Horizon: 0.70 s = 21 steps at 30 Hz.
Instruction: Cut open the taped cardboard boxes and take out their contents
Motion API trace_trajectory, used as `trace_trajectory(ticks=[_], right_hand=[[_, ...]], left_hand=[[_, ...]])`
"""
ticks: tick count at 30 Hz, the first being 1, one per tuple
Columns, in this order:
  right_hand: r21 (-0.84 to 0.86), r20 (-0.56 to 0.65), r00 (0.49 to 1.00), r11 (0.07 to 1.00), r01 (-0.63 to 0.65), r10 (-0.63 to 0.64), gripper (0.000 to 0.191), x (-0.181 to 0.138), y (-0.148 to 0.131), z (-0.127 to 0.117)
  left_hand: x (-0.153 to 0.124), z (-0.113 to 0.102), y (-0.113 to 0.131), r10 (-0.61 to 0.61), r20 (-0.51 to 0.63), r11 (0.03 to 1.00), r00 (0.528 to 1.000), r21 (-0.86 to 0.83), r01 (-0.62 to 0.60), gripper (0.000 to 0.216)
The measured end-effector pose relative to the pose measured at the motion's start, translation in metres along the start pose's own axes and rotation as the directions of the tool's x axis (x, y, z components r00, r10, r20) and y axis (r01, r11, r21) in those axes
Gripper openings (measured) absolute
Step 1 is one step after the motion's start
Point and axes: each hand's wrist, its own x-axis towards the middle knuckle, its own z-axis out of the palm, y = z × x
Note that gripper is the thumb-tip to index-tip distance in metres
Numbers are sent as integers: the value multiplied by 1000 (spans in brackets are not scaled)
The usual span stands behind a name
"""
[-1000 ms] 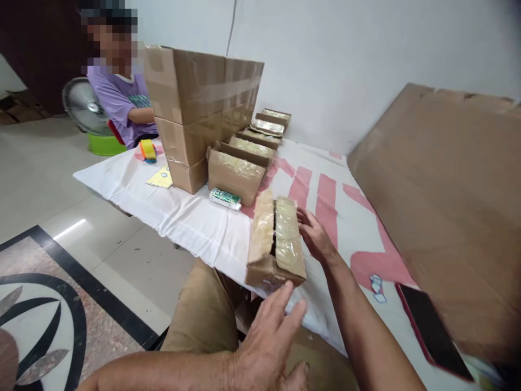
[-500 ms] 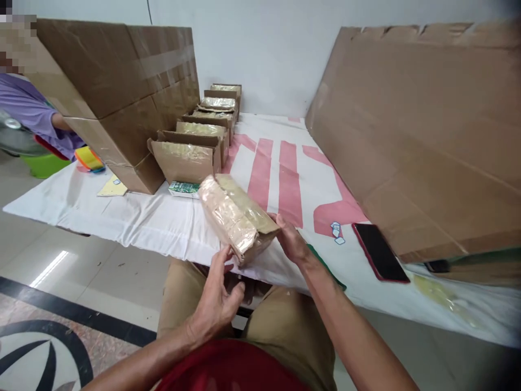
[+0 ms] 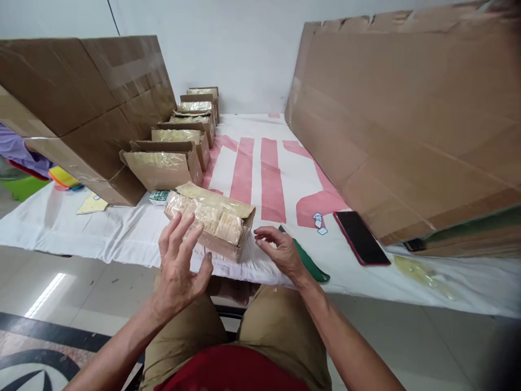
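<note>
The left hand [image 3: 177,260] is held with its fingers spread wide and its thumb set well apart; nothing is gripped in it. Its fingertips are seen against the near side of a small, oblong brown cardboard box [image 3: 211,217] with a crinkled, shiny clear covering on top, but whether the cardboard is touched cannot be made out. The right hand [image 3: 280,251] is loosely curled, a gap being left between thumb and fingers, and nothing is grasped by it either; it is held just beside the right end of the box, slightly apart. The box is thus placed between the two hands and a little beyond them, set at a slant on a white cloth with pink-red printed shapes [image 3: 122,233].

Just to the right of the right hand, a slim dark green tool with a dark tip [image 3: 311,265] is laid. Farther right of that hand, small blue-edged white labels [image 3: 319,224] and a black-screened phone in a red case [image 3: 361,238] can be seen. Beyond the left hand, past the box, a small green-and-white carton [image 3: 158,196] is partly hidden, and behind it a row of brown cardboard boxes with raised flaps [image 3: 163,168] is lined up.
</note>
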Motion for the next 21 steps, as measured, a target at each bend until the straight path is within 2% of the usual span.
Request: trace_trajectory(ticks=[3, 7, 11, 14, 16, 18, 21], right_hand=[[-44, -7, 997, 996, 76, -76, 12, 6, 1, 11], [-112, -23, 991, 985, 131, -134, 6, 8, 1, 21], [-177, -20, 990, 975, 131, -137, 9, -8, -7, 10], [-267, -7, 995, 959, 99, -104, 9, -26, -13, -30], [-398, -56, 998, 918, -12, -11, 11, -36, -13, -71], [-569, -141, 985, 805, -166, 103, 16, -40, -10, -115], [-685, -192, 965, 680, -261, 177, 15, -36, -3, -168]], left_hand=[[14, 8, -6, 39, 39, 998, 998, 38, -41, 72], [12, 18, -9, -5, 50, 999, 999, 54, 2, 63], [5, 26, -13, -39, 37, 998, 999, 40, 38, 58], [0, 30, -18, -37, 46, 999, 998, 40, 35, 55], [-1, 32, -19, -32, 56, 999, 998, 33, 31, 53], [-3, 33, -19, -31, 61, 999, 998, 24, 30, 53], [-4, 34, -16, -21, 24, 999, 999, 24, 21, 57]])
